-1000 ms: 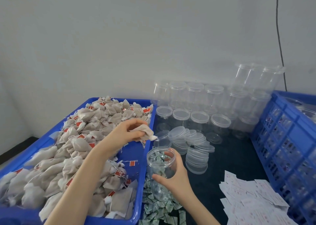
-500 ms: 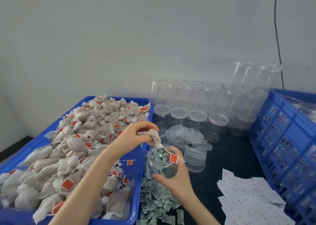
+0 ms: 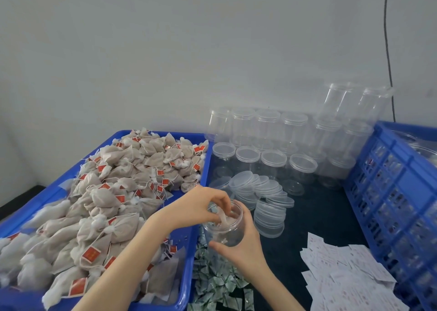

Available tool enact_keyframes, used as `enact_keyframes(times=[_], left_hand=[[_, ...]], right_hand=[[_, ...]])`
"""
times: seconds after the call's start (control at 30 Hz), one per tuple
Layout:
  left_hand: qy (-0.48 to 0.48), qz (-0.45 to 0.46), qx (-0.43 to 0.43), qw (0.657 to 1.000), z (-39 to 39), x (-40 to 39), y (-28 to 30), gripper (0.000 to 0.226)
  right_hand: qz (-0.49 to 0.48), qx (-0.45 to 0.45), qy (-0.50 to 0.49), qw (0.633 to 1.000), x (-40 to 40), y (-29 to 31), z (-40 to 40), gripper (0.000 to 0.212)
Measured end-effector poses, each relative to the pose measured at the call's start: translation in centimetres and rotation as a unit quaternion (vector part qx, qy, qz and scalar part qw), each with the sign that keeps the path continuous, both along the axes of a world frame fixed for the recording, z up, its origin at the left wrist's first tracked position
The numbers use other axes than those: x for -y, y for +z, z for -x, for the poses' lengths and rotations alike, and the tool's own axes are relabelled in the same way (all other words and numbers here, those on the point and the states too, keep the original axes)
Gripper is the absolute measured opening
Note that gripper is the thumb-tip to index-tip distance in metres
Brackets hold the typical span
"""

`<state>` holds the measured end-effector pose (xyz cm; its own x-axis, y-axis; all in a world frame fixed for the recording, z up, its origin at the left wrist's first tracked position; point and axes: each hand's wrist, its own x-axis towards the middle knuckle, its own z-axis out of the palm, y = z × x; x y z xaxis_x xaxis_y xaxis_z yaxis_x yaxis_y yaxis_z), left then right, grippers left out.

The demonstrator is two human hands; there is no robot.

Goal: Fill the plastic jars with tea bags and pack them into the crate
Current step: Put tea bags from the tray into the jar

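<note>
Dark tabletop against a pale grey wall. Right hand [image 3: 238, 246] gripping a clear round plastic jar [image 3: 223, 225] from its near side, holding it upright. Left hand [image 3: 201, 204] curling over the jar's mouth, fingertips pinching a beige mesh tea bag [image 3: 223, 218] inside. Left of that hand, blue plastic tray [image 3: 186, 270] heaped with tea bags; well right of the right hand, blue slatted crate [image 3: 397, 192].
</note>
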<state>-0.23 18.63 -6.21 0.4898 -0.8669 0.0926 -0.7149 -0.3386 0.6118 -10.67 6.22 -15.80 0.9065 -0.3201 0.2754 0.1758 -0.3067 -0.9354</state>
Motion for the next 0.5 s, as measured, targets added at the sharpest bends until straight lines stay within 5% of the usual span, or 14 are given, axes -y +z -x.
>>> enact_keyframes(times=[0.17,0.33,0.4,0.5], left_hand=[[0.014,0.025,0.003,1.000,-0.6,-0.6,0.0,0.036],[0.146,0.043,0.044,0.987,-2.4,-2.5,0.2,0.031],[0.203,-0.085,0.092,0.971,-3.6,-3.4,-0.3,0.020],[0.183,-0.383,0.114,0.898,-4.3,-3.8,-1.9,0.036]], right_hand=[[0.002,0.004,0.008,1.000,-0.1,0.0,0.0,0.091],[-0.011,0.009,0.005,1.000,0.3,0.0,0.2,0.090],[-0.015,0.005,0.007,1.000,0.5,0.1,0.2,0.091],[-0.012,0.002,0.013,1.000,0.7,0.3,0.3,0.091]])
